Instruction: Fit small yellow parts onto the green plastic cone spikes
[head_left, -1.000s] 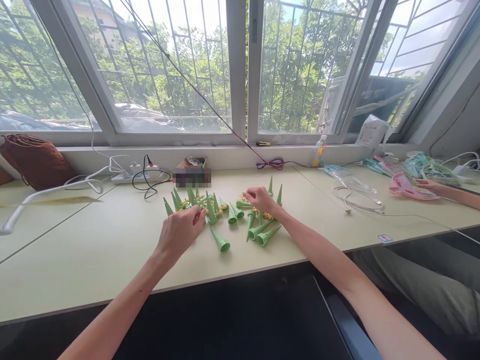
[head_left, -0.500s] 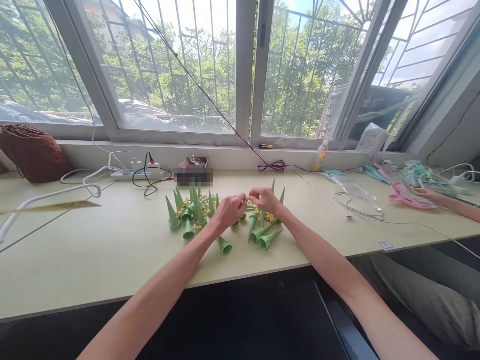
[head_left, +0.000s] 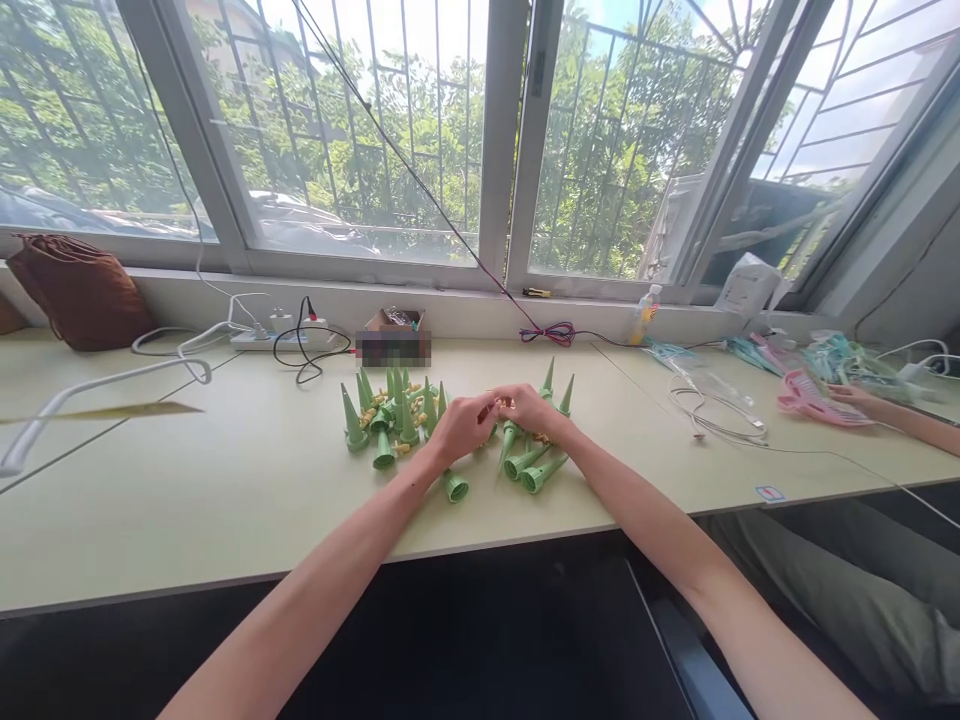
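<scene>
Several green plastic cones (head_left: 386, 420) with small yellow parts stand and lie in a cluster on the pale desk (head_left: 225, 490). My left hand (head_left: 461, 428) and my right hand (head_left: 529, 408) meet above the cluster's right half, fingertips pinched together on a small yellow piece (head_left: 501, 403) between them. More green cones (head_left: 536, 468) lie on their sides just below my right hand. One cone (head_left: 454, 487) lies alone near my left wrist.
A brown bag (head_left: 79, 295) sits at the far left, a power strip with cables (head_left: 277, 338) and a small box (head_left: 394, 335) by the window ledge. A white cable (head_left: 712, 410) lies to the right. Another person's hand (head_left: 847, 395) rests on pink items at the far right.
My left hand moved right from the left group of cones to meet my right hand. Both hands now pinch together over the right group.
</scene>
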